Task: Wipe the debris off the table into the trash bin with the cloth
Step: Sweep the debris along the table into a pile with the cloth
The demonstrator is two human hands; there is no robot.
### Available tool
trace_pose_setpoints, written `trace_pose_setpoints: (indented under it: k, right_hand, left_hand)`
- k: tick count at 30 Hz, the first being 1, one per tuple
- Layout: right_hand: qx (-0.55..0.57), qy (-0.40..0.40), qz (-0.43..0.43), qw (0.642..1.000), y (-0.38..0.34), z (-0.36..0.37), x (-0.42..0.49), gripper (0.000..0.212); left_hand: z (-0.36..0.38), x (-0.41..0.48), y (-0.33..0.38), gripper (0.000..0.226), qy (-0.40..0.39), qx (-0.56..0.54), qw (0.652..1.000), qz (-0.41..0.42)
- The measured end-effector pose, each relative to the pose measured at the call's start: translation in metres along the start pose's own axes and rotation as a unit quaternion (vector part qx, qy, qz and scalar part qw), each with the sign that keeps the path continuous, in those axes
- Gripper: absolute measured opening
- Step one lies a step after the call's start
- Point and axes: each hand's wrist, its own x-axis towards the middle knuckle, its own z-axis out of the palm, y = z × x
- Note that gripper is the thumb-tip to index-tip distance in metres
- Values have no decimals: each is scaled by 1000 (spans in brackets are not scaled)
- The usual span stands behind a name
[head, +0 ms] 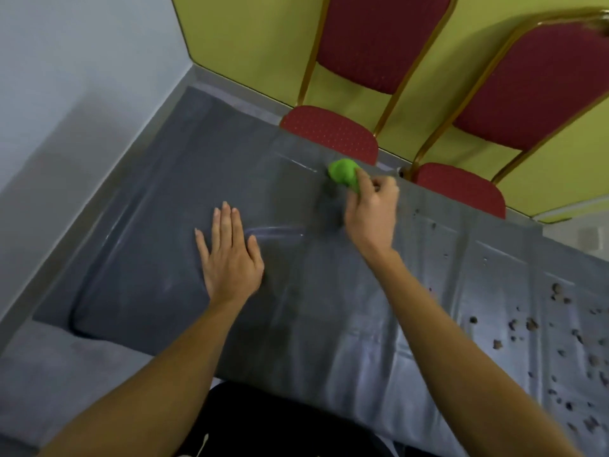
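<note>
A bunched green cloth (342, 173) lies on the grey table cover (329, 324) near the table's far edge. My right hand (372, 212) grips the cloth from its near side. My left hand (230, 255) rests flat on the cover at centre left, fingers straight. Several small dark bits of debris (527, 324) are scattered over the right part of the table. No trash bin is visible.
Two red padded chairs with gold frames, one (333, 133) and the other (461, 189), stand pushed against the far edge. A grey wall (66, 94) runs along the left. Yellow-green floor (247, 44) lies beyond. A dark garment (263, 420) shows at the near edge.
</note>
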Motion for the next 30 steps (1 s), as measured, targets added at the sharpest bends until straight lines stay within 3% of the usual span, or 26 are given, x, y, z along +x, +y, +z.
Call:
trace_pose_setpoints:
  k: [4, 8, 11, 15, 18, 19, 21, 23, 25, 28, 30]
  right_hand:
    - [7, -111, -159, 981, -88, 59, -23, 45]
    - [-21, -157, -234, 959, -88, 78, -10, 43]
    - [-24, -132, -194, 972, -45, 72, 27, 41]
    - [-74, -139, -52, 986, 6, 55, 75, 47]
    - [-65, -172, 90, 979, -9, 51, 100, 42]
    - [-49, -177, 89, 979, -28, 53, 96, 42]
    - [3, -197, -35, 980, -79, 66, 64, 43]
    - [36, -257, -177, 949, -121, 80, 18, 37]
    - [25, -296, -247, 922, -135, 85, -3, 38]
    - [-4, -267, -227, 937, -113, 78, 26, 45]
    - [-26, -238, -145, 960, -86, 71, 52, 49]
  left_hand:
    - [-1, -1, -1, 61, 4, 5, 1000, -3]
    - [0, 0, -2, 61, 2, 13, 1000, 0]
    - [-1, 1, -2, 59, -6, 2, 1000, 0]
    - [-1, 3, -2, 60, -25, -2, 1000, -6]
    - [-1, 2, -1, 60, -29, 4, 1000, -6]
    - [-1, 2, -2, 60, -29, 8, 1000, -4]
    - [1, 2, -2, 61, -27, 17, 1000, -1]
    - [2, 1, -4, 61, -20, 26, 999, 1]
    - [2, 1, -4, 60, -14, 31, 999, 1]
    - [2, 1, -3, 61, -12, 30, 999, 2]
    - [2, 1, -3, 61, -13, 29, 999, 4]
